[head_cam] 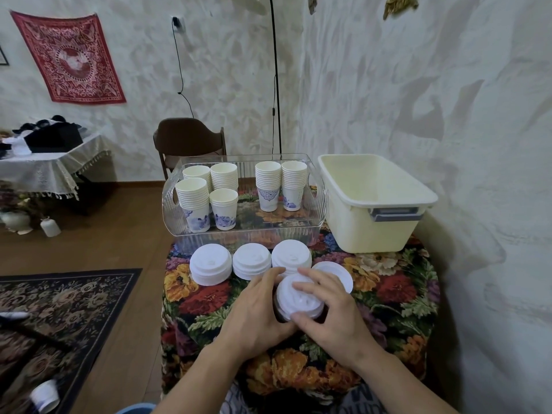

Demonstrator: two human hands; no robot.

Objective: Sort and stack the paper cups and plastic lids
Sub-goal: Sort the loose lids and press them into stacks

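Both hands hold a stack of white plastic lids (298,300) over the floral tablecloth. My left hand (257,315) curls round its left side. My right hand (328,315) grips it from the right, fingers over the top, thumb at the front. Behind stand three more lid stacks: left (211,263), middle (251,260) and right (291,254); another lid pile (339,271) lies to the right. In the clear tray (316,210) stand several stacks of paper cups, a left group (206,195) and a right pair (280,185).
An empty cream plastic tub (373,201) sits at the table's back right by the wall. A brown chair (188,141) stands behind the tray. A loose cup (44,395) lies on the rug at lower left. The table's left edge drops to the floor.
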